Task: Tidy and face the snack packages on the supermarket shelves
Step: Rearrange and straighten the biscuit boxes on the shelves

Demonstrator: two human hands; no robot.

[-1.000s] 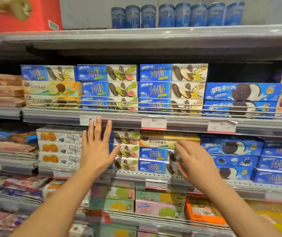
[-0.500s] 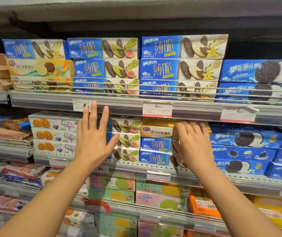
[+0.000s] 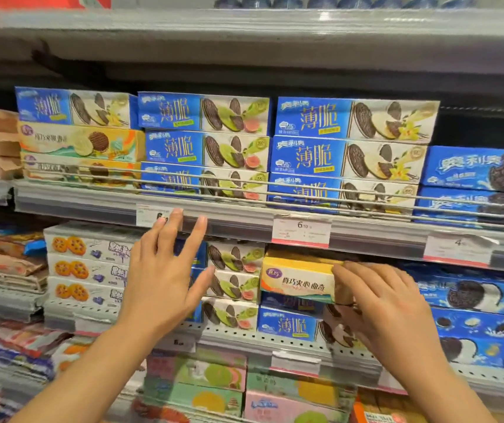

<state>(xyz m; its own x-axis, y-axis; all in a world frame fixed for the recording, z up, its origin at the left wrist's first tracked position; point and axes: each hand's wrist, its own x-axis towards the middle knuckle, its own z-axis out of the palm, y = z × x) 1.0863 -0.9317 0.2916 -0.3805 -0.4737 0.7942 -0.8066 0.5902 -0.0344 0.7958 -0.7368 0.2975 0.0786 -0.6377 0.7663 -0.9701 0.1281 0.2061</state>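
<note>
1. The left hand (image 3: 159, 288) is raised in front of the middle shelf with its fingers (image 3: 194, 236) straight and spread, released and holding nothing; the fingertips overlap the shelf rail (image 3: 238, 227) above, beside a price tag (image 3: 150, 213).
2. The right hand (image 3: 388, 303) reaches to the yellow biscuit box (image 3: 296, 279), its fingers (image 3: 348, 277) curled over the box's right end and grasping it. That box sits on top of a stack of blue thin-cookie boxes (image 3: 287, 323) on the middle shelf, its front tipped slightly outward.
3. Just left of that stack, partly behind the left hand, stands a stack of green-flavour thin-cookie boxes (image 3: 235, 285); further left are white boxes with orange cookies (image 3: 85, 270).
4. To the right of the right hand lie blue sandwich-cookie boxes (image 3: 473, 294).
5. On the shelf above, behind a wire guard, three-high stacks of thin-cookie boxes (image 3: 348, 154) face forward, with two more yellow boxes (image 3: 79, 143) under a blue one at the left.
6. A price tag reading 6.50 (image 3: 302, 232) hangs on the rail.
</note>
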